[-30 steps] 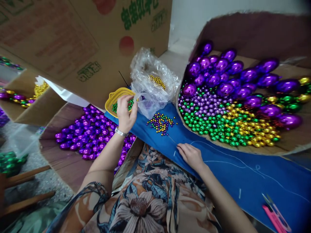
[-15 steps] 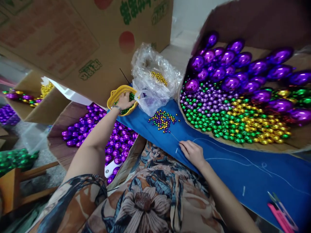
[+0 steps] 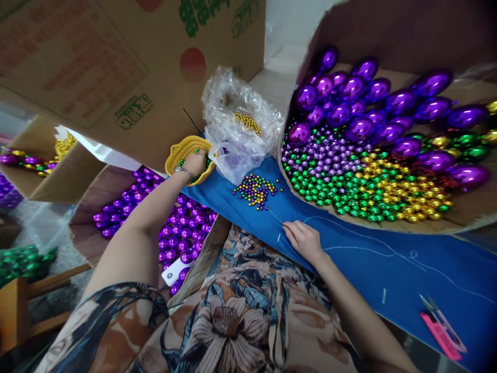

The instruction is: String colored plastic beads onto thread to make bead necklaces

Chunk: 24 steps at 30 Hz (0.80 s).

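Note:
My left hand [image 3: 194, 162] reaches inside a yellow plastic basket [image 3: 176, 153] of small green beads [image 3: 206, 161]. Its fingers are curled in, with a few green beads showing by the knuckles; the fingertips are hidden. A thin needle [image 3: 275, 215] is pinched in my right hand [image 3: 303, 239], its tip pointing at a loose pile of purple, gold and green beads [image 3: 255, 192] on the blue cloth [image 3: 349, 269]. White thread [image 3: 359, 228] trails over the cloth to the right of that hand.
Behind the bead pile lies a clear plastic bag [image 3: 240, 145] with gold beads. A large open carton [image 3: 295, 98] of mixed beads stands at the right. Pink-handled snips [image 3: 440, 334] lie at front right. A phone [image 3: 174, 271] rests on purple beads in a lower box [image 3: 85, 228].
My left hand was spread flat over the beads in the basket; now its fingers have curled in. The right hand keeps its pinch on the needle. The whole view has shifted slightly.

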Tool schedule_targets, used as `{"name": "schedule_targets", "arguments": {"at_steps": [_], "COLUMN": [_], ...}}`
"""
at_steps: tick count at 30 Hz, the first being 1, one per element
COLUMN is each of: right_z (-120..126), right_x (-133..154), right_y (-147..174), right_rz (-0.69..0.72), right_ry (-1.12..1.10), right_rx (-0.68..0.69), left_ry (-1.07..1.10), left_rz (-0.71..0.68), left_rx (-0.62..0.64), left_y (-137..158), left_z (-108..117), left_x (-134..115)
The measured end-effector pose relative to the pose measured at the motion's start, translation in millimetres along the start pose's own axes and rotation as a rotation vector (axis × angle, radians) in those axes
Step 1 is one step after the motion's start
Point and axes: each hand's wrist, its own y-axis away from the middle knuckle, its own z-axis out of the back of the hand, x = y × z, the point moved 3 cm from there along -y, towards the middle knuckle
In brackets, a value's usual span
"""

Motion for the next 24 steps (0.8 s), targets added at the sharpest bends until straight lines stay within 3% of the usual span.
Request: {"name": "schedule_targets", "arguments": {"at_steps": [2, 5, 8, 10, 13, 17, 20, 24], "right_z": [1, 2, 2, 2, 2, 3, 3, 3], "right_x": [0, 0, 0, 0, 0, 0, 1, 2], "right_y": [0, -1, -1, 0, 0, -1, -2, -1], "right_rz": [-0.001, 0.004, 0.003, 0.0, -0.009, -0.031, -0.042, -0.064], "right_ry": [-0.005, -0.02, -0.037, -0.044, -0.056, -0.058, -0.049, -0.04], "right_rx": [-0.004, -0.012, -0.009, -0.004, 0.006, 0.026, 0.048, 0.08], "left_ry": [0.013, 0.121, 0.24, 0.286, 0.299, 0.17, 0.017, -0.055], "left_rz": [0.084, 0.166, 0.068, -0.056, -0.312, -0.49, -0.509, -0.494], "left_rx": [-0.098, -0.348, -0.543, -0.564, -0.418, -0.135, -0.043, -0.047], "left_y": [4, 26, 69, 100, 133, 133, 115, 104], "left_z": [18, 55, 83, 86, 60, 3, -23, -30], "left_x": [5, 6, -20, -54, -117, -184, -209, -220]}}
